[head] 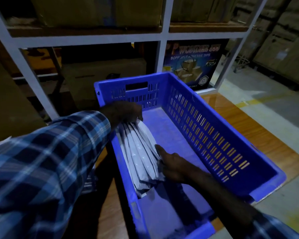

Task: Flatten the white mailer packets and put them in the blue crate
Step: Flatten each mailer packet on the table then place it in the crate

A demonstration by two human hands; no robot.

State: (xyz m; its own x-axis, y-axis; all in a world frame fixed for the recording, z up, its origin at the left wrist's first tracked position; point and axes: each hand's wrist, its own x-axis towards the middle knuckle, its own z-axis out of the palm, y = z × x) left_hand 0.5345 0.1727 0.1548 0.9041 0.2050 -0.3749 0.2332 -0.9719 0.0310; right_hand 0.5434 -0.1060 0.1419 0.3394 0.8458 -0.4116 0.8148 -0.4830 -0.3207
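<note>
A stack of several white mailer packets (pixel 140 152) stands on edge inside the blue crate (pixel 214 135), leaning against its left wall. My left hand (pixel 126 112) grips the far top end of the stack, fingers curled over it. My right hand (pixel 171 163) lies against the stack's right side near its near end, with the thumb stretched along the packets. Whether its fingers curl round the stack is hidden. The rest of the crate floor is bare blue plastic.
The crate sits on a wooden surface (pixel 259 135). Behind it stands a white metal shelf rack (pixel 162 54) with cardboard boxes and a printed adhesive tape carton (pixel 195 64). Concrete floor lies to the right.
</note>
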